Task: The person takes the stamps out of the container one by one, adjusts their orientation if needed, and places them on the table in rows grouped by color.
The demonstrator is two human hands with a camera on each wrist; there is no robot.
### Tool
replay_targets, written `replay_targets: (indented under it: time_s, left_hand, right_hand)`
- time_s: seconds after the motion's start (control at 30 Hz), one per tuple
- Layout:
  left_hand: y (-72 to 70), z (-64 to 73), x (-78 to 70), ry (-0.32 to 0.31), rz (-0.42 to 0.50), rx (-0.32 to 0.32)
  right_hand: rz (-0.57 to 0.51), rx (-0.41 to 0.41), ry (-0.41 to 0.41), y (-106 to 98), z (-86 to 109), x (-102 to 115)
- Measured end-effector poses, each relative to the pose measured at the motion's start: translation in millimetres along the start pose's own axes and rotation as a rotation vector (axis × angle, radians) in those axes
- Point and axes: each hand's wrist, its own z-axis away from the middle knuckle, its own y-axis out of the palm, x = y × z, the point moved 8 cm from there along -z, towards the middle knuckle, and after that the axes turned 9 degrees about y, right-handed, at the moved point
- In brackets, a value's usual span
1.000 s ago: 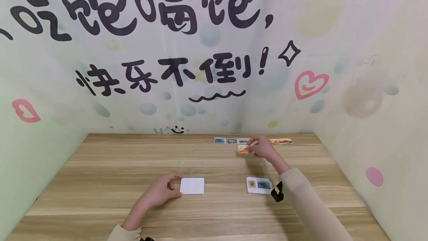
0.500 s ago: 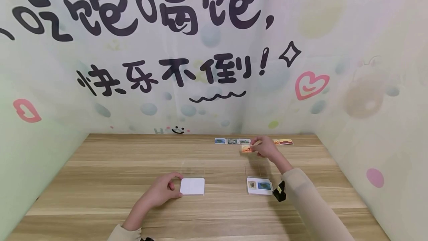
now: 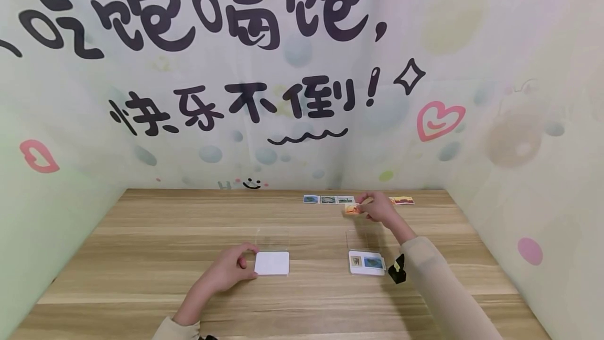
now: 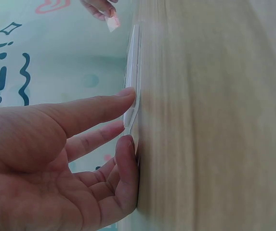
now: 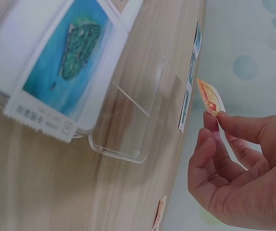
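Between thumb and fingertips my right hand (image 3: pixel 377 208) pinches a small orange postage stamp (image 5: pixel 207 97), raised above the tabletop toward the back wall. My left hand (image 3: pixel 226 267) holds the left end of a flat clear plastic case with a white card (image 3: pixel 271 263) inside, thumb at the near corner, a finger at the far one. Its transparent lid (image 3: pixel 272 238) lies folded back. To the right sits a second clear case, lid (image 3: pixel 363 240) also folded back; on its white card lie a small brown stamp (image 3: pixel 356 261) and a blue island stamp (image 5: pixel 72 60), which overhangs the right edge.
Along the table's back edge runs a row of stamps: blue (image 3: pixel 311 199), green (image 3: pixel 328 200) and another greenish one (image 3: pixel 345 200). A yellow and dark red stamp (image 3: pixel 403 200) ends the row at right, partly past my right hand. A printed wall cloth (image 3: pixel 302 161) rises behind.
My right hand has shifted slightly to the right with the orange stamp, uncovering the third stamp in the row and covering more at the right. The left hand stays in place.
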Motion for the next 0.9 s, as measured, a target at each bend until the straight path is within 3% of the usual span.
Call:
replay_targets:
  time_s: [0.9]
  left_hand:
    - [0.1, 0.8, 1.2, -0.012, -0.004, 0.002]
  right_hand:
    - [-0.012, -0.054, -0.006, -17.7, -6.1, -9.1]
